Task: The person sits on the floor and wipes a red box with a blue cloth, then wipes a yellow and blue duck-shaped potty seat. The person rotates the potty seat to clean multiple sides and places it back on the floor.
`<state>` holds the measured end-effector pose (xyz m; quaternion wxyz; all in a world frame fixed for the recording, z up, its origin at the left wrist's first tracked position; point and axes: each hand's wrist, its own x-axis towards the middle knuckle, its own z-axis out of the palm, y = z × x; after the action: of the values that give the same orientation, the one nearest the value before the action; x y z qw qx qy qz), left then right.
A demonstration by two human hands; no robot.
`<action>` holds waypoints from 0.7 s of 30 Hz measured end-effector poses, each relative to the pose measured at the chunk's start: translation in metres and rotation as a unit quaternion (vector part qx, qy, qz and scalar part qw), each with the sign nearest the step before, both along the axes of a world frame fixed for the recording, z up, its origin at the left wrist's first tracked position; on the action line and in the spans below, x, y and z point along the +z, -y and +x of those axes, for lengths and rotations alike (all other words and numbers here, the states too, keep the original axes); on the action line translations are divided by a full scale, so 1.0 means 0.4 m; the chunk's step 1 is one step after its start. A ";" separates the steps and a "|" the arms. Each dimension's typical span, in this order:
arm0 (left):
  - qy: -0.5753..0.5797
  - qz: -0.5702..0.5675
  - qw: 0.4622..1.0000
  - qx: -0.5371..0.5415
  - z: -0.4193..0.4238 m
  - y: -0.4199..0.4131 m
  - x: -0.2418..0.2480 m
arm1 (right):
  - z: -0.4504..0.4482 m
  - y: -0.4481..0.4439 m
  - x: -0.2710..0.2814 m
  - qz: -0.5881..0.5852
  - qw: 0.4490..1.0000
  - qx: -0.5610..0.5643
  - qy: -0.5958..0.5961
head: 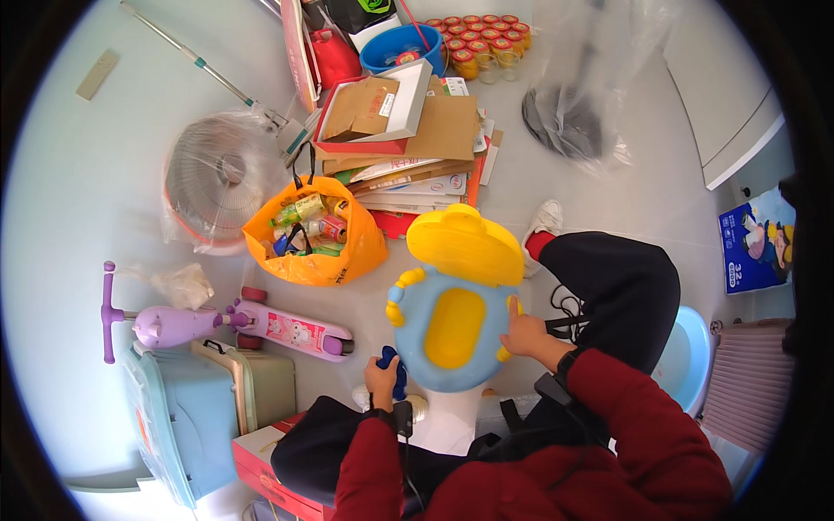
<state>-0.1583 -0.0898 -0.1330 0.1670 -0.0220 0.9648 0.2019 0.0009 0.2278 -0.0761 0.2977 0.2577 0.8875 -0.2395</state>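
Note:
A child's potty seat (413,338) in light blue plastic, with a yellow bowl, stands in front of me between my knees. Its yellow lid (462,244) is raised and leans away from me. Yellow knobbed handles sit on both sides. My right hand (526,333) touches the right handle, with the index finger extended along it. Held in my left hand (381,378) is a dark blue cloth (399,381), close beside the seat's lower left rim. A white base shows under the seat.
An orange bag (365,241) of bottles and cans, stacked cardboard (449,124) and a purple scooter (293,329) lie ahead and left. A plastic-wrapped fan (218,176) leans by the wall. Jars (479,42) and a blue bucket (391,45) stand far ahead. A light blue basin (690,358) is at right.

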 end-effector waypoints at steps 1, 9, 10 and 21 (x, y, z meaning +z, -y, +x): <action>0.038 0.004 0.999 -0.007 0.003 0.000 0.021 | 0.002 0.001 -0.003 0.004 1.000 0.002 -0.008; 0.160 -0.040 0.927 -0.337 0.136 -0.236 0.119 | -0.009 0.001 -0.005 -0.007 1.000 -0.002 0.027; 0.149 -0.021 0.924 -0.353 0.174 -0.253 0.116 | -0.007 -0.001 -0.005 -0.013 1.000 -0.001 0.022; 0.037 0.111 0.954 -0.276 0.307 -0.351 0.030 | 0.003 -0.012 -0.003 -0.036 0.999 0.006 -0.002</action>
<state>-0.0353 0.0505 -0.1209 0.2532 0.2563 0.8978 0.2531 0.0021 0.2326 -0.0773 0.3063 0.2413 0.8804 -0.2700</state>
